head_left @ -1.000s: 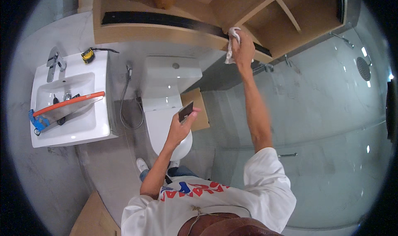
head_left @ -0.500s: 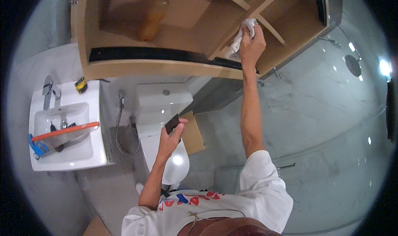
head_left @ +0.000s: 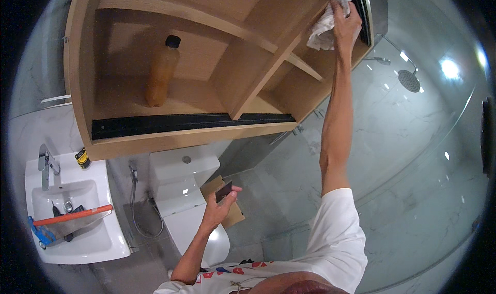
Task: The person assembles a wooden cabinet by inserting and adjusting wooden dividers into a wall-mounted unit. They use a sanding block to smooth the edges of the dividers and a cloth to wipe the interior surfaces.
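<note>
My right hand (head_left: 345, 29) is raised into the upper right of a wooden wall cabinet (head_left: 119, 149), its fingers closed on a crumpled white cloth (head_left: 324, 31). The cloth lies beside the black strip (head_left: 360, 15) along the cabinet's right side. Lower down, over the toilet, my left hand (head_left: 219, 209) grips a small flat dark object (head_left: 223, 191) whose kind I cannot make out. An orange-brown bottle with a black cap (head_left: 161, 74) stands in the cabinet's lower left compartment.
Below left is a white sink (head_left: 98, 242) with a faucet (head_left: 46, 167), a yellow-black tape measure (head_left: 82, 158) and an orange-edged bag (head_left: 77, 219). A toilet (head_left: 181, 159) stands below the cabinet, with cardboard (head_left: 233, 217) beside it. A glass shower panel (head_left: 403, 190) and shower head (head_left: 408, 80) are right.
My right hand has moved up and right with the cloth, from the lower front of the cabinet to its upper right. The view has tilted up, showing more shelves. My left hand keeps the dark object.
</note>
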Demonstrator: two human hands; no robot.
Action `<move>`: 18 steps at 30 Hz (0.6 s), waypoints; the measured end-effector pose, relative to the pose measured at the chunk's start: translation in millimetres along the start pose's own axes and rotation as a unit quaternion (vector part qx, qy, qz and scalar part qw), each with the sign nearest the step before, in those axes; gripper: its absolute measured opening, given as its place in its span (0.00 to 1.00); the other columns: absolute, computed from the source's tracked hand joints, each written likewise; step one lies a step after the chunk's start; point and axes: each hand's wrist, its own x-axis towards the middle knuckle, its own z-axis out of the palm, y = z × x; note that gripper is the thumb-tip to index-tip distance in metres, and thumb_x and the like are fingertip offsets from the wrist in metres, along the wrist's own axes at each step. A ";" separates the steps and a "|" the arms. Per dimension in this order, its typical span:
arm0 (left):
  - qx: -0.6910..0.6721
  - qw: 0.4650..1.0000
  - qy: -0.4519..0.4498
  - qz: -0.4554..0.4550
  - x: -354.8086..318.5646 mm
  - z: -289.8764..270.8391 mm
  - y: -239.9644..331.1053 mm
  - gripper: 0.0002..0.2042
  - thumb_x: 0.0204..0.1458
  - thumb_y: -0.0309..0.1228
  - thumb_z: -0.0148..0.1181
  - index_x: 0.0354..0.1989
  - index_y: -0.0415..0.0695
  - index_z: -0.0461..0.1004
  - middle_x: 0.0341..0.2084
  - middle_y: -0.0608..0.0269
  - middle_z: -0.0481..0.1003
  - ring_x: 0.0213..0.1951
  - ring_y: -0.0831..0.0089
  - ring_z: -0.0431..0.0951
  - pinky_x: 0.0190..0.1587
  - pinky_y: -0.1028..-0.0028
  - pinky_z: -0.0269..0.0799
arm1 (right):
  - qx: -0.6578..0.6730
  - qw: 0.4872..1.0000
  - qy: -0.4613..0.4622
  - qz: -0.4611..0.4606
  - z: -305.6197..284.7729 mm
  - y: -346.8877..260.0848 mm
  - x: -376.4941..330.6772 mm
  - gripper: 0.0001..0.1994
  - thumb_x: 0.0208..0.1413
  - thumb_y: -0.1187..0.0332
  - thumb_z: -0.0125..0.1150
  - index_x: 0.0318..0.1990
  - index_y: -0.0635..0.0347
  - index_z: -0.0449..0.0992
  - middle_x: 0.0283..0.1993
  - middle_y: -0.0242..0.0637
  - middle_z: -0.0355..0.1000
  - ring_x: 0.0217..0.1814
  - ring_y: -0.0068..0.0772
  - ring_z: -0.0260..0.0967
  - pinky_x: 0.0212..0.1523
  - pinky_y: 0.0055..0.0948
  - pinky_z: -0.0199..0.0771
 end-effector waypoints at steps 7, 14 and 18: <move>0.000 1.000 -0.004 0.017 3.2 -8.9 5.7 0.12 0.63 0.37 0.58 0.45 0.41 0.81 0.34 0.67 0.78 0.37 0.77 0.76 0.45 0.71 0.73 | -0.069 0.997 0.027 -0.004 -5.9 -2.5 55.3 0.19 0.61 0.54 0.63 0.48 0.61 0.82 0.41 0.52 0.80 0.44 0.49 0.78 0.48 0.42 0.73; -0.009 1.000 0.013 -0.003 -2.1 -28.2 16.2 0.11 0.64 0.36 0.58 0.46 0.42 0.81 0.36 0.68 0.79 0.39 0.77 0.76 0.48 0.72 0.72 | -0.109 0.993 0.043 0.018 6.9 -35.3 14.9 0.17 0.63 0.61 0.52 0.54 0.61 0.76 0.48 0.56 0.78 0.52 0.65 0.73 0.53 0.52 0.70; -0.028 0.999 0.042 0.002 1.3 -46.9 5.5 0.11 0.64 0.35 0.57 0.46 0.42 0.80 0.37 0.68 0.79 0.40 0.78 0.76 0.49 0.73 0.72 | -0.092 0.992 0.016 0.080 9.9 -41.4 13.6 0.19 0.64 0.61 0.51 0.57 0.63 0.74 0.50 0.59 0.76 0.55 0.65 0.72 0.55 0.52 0.69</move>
